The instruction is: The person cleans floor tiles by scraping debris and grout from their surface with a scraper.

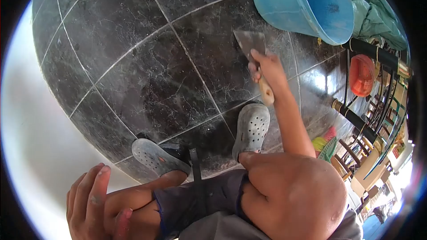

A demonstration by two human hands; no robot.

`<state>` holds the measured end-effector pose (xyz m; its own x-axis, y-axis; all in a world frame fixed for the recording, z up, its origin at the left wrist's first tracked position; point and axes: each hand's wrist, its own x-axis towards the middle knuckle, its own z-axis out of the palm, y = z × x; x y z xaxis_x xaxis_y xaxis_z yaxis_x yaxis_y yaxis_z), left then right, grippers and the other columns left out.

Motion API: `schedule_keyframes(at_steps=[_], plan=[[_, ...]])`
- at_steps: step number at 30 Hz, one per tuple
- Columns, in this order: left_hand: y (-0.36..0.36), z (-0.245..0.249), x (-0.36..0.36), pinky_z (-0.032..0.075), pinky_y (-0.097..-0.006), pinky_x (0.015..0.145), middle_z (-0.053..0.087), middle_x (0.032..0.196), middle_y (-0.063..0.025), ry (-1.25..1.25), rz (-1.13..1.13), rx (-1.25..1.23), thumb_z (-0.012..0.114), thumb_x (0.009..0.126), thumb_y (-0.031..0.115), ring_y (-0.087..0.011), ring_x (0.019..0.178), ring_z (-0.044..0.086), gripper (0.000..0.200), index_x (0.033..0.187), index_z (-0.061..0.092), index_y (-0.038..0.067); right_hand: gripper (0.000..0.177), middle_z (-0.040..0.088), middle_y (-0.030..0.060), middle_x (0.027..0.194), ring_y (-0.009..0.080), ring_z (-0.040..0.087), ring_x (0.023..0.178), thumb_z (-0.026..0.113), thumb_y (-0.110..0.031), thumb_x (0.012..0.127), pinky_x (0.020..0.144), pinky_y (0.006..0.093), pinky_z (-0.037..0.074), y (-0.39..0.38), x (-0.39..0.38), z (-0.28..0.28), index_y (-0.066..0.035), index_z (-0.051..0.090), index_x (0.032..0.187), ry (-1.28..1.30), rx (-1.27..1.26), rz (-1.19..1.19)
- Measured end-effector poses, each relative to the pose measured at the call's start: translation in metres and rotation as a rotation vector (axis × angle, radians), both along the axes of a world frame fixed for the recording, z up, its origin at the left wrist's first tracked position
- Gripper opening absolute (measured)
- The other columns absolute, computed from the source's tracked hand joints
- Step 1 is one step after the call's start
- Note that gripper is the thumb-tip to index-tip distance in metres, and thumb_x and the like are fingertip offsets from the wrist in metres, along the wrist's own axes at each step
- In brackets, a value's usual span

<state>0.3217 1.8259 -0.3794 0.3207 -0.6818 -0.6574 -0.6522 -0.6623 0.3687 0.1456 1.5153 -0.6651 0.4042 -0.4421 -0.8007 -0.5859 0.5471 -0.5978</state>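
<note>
My right hand (270, 69) is closed round a putty knife (250, 41) with a wide, flat metal blade and a pale wooden handle. The thumb presses along the base of the blade, and the handle's end sticks out below the palm. The blade points away from me, over the dark tiled floor (147, 84). At the lower left, near my bent knee, my left hand (89, 202) has its fingers stretched out and holds nothing. Whitish smudges mark its fingertips.
A light blue bucket (284, 6) stands at the upper right beside a crumpled green sack (378, 13). Further right are a red plastic tub (361, 75), dark metal bars and wooden chairs. A white wall (26, 151) borders the left. My grey clogs (254, 126) rest on the tiles.
</note>
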Motion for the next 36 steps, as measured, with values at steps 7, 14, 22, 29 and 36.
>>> schedule_keyframes(at_steps=[7,14,22,29,36], plan=[[0.012,-0.001,0.006,0.046,-0.0585,0.097,0.05,0.135,-0.0349,0.069,-0.066,-0.117,0.036,0.046,0.105,-0.0511,0.119,0.055,0.149,0.143,0.04,-0.008,0.018,0.056,0.0045,0.068,0.01,0.048,0.044,0.059,-0.019,0.096,0.039,0.0272,0.04,0.003,0.003,0.002,-0.004,0.051,0.102,0.0,0.022,-0.011],[0.016,-0.01,0.006,0.045,-0.0594,0.097,0.048,0.139,-0.0331,0.106,-0.127,-0.15,0.036,0.051,0.105,-0.0513,0.122,0.052,0.143,0.14,0.045,-0.006,0.014,0.054,0.0035,0.065,0.0107,0.047,0.044,0.058,-0.019,0.097,0.037,0.0273,0.038,-0.019,0.015,-0.001,-0.005,0.055,0.097,-0.023,-0.038,-0.017],[0.022,-0.009,-0.002,0.047,-0.0596,0.091,0.046,0.142,-0.0298,0.045,-0.172,-0.105,0.025,0.065,0.1,-0.0523,0.121,0.052,0.118,0.108,0.06,-0.005,0.016,0.054,0.0026,0.065,0.0101,0.046,0.043,0.059,-0.022,0.097,0.039,0.0271,0.037,0.022,-0.039,0.019,-0.006,0.055,0.097,0.098,0.106,0.014],[0.024,-0.013,-0.007,0.046,-0.0609,0.091,0.045,0.144,-0.0284,0.036,-0.097,-0.187,0.024,0.07,0.098,-0.0533,0.122,0.051,0.111,0.096,0.063,-0.004,0.017,0.055,0.0022,0.065,0.0088,0.046,0.044,0.059,-0.022,0.097,0.04,0.0263,0.04,-0.014,0.008,-0.002,-0.007,0.052,0.097,0.03,-0.019,0.01],[-0.003,0.006,-0.018,0.044,-0.0534,0.098,0.052,0.136,-0.0266,-0.037,0.006,0.051,0.051,0.08,0.05,-0.047,0.12,0.054,0.069,0.125,0.055,-0.002,0.017,0.055,0.0032,0.065,0.0097,0.047,0.043,0.058,-0.02,0.097,0.037,0.0268,0.037,0.032,-0.043,0.007,-0.004,0.055,0.1,0.094,0.043,0.115]])
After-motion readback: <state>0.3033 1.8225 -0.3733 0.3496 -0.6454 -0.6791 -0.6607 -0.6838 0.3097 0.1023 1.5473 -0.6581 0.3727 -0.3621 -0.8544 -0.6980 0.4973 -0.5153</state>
